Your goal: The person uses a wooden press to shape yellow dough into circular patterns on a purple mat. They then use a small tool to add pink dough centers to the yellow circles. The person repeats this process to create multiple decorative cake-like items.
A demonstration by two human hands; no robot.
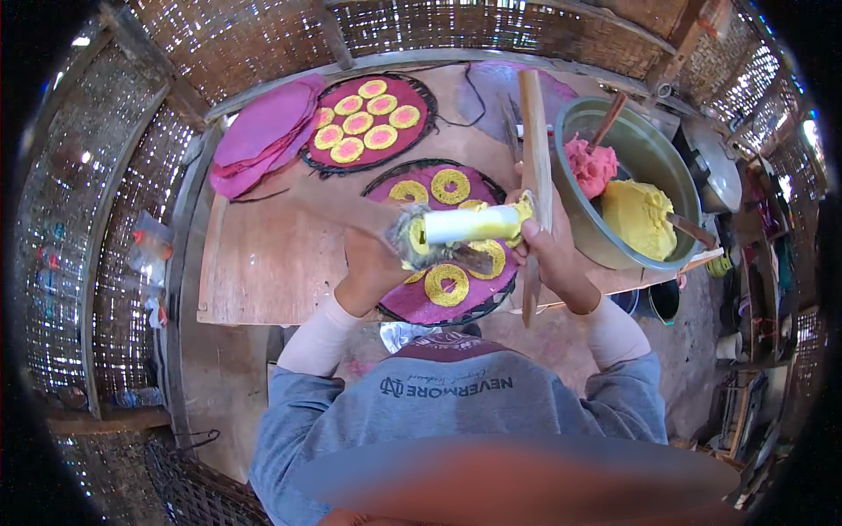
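Both my hands are on a wooden dough press with a white tube [469, 224], held sideways over the table. My left hand [375, 270] grips its left end, where a blurred wooden handle sticks out; those fingers are mostly hidden. My right hand [554, 254] is closed round the right end, beside a long wooden bar [530, 131], with the thumb near yellow dough smeared on the tube's end. Beneath the press lies a round purple-covered tray [405, 302] bearing several yellow dough rings [446, 285]. The press hides part of these rings.
A second round tray [424, 98] holds yellow rings with pink centres. Purple sheets [263, 140] are stacked at its left. At right, a green basin [572, 219] contains pink dough [589, 167] and yellow dough [636, 219], each with a wooden-handled tool in it. The wooden table [254, 263] ends just before me.
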